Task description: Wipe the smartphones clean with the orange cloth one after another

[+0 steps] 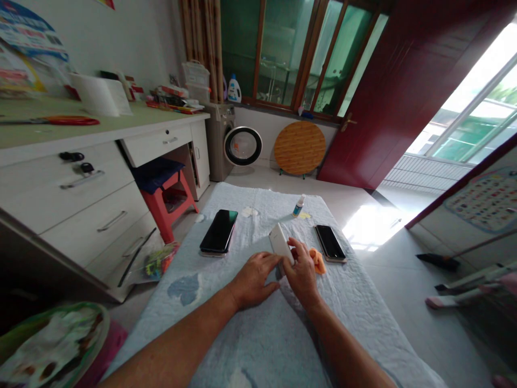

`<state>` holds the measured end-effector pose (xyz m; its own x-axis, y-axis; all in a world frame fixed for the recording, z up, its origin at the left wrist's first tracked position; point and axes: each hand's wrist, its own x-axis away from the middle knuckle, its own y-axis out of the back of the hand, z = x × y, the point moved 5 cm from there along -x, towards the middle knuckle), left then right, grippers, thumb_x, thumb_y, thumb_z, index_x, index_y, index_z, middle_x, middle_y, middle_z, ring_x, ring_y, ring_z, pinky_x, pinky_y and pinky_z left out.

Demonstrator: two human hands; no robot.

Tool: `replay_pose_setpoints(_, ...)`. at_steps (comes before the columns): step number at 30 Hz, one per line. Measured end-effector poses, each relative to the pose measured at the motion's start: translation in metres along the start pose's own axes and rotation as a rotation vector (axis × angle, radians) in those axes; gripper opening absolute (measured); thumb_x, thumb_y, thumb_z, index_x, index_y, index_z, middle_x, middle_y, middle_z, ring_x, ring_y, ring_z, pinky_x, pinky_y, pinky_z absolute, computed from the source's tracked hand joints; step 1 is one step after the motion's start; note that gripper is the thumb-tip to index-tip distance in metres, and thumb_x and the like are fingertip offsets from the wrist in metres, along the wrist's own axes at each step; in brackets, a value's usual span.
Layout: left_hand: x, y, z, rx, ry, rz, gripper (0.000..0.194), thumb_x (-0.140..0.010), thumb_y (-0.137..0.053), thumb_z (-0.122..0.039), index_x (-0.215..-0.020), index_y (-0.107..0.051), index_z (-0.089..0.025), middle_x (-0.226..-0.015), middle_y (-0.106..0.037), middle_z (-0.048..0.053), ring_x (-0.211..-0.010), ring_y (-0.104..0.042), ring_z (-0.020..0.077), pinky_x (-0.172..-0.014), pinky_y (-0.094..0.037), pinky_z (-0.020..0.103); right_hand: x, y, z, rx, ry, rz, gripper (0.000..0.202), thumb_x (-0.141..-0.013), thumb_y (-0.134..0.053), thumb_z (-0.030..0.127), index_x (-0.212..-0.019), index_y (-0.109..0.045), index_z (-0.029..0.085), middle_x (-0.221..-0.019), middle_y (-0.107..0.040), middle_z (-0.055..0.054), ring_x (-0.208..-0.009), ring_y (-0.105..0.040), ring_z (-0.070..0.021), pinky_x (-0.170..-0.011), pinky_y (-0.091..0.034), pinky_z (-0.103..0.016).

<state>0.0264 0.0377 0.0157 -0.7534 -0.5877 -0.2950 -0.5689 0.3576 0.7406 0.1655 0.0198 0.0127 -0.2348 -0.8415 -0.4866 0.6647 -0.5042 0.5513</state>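
A white phone [279, 240] is tilted up over the cloth-covered table, its pale back showing. My right hand [301, 274] grips it along its right side and lower end. My left hand [257, 277] lies just left of the phone, palm down, fingers stretched toward its lower edge and the thumb apart; whether the fingertips touch the phone I cannot tell. An orange cloth [318, 262] lies crumpled beside my right hand. To the right a dark-screened phone [331, 242] rests flat. On the left lies a black phone [220, 230], apparently on top of another. Behind stands a small spray bottle [298, 206].
The table wears a light blue quilted cover [181, 328]. White drawers [100, 188] and a red stool [172, 199] stand to the left, a bin [105, 323] at lower left. Beyond are a washing machine [220, 143] with its door ajar and a round wooden board [299, 147].
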Motion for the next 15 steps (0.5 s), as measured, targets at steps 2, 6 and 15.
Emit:
replay_pose_setpoints(2, 0.001, -0.003, 0.002, 0.033, 0.018, -0.021, 0.054, -0.076, -0.063, -0.024, -0.127, -0.046, -0.023, -0.127, -0.056, 0.008, -0.119, -0.049, 0.0260, -0.104, -0.038, 0.043, 0.001, 0.002, 0.007, 0.041, 0.108, -0.010, 0.040, -0.080, -0.047, 0.013, -0.119, -0.053, 0.020, -0.113, -0.057, -0.009, -0.092, -0.056, -0.0202, -0.083, -0.048, -0.037)
replay_pose_setpoints(6, 0.001, -0.006, 0.014, 0.022, 0.061, -0.134, 0.050, -0.077, -0.061, -0.021, -0.125, -0.047, -0.018, -0.127, -0.056, 0.012, -0.120, -0.048, 0.0261, -0.105, -0.037, 0.043, 0.007, -0.001, 0.019, 0.131, 0.301, 0.071, 0.038, -0.083, -0.042, 0.007, -0.116, -0.055, 0.021, -0.106, -0.059, -0.008, -0.097, -0.053, -0.0227, -0.088, -0.044, -0.039)
replay_pose_setpoints(15, -0.002, 0.008, 0.032, -0.255, 0.248, -0.235, 0.015, -0.081, -0.054, -0.018, -0.094, -0.063, -0.019, -0.102, -0.064, 0.008, -0.106, -0.054, 0.0254, -0.098, -0.040, 0.042, 0.016, -0.022, 0.030, 0.217, 0.373, 0.296, 0.025, -0.088, -0.047, 0.009, -0.106, -0.061, 0.020, -0.100, -0.058, -0.008, -0.092, -0.050, -0.0213, -0.083, -0.044, -0.036)
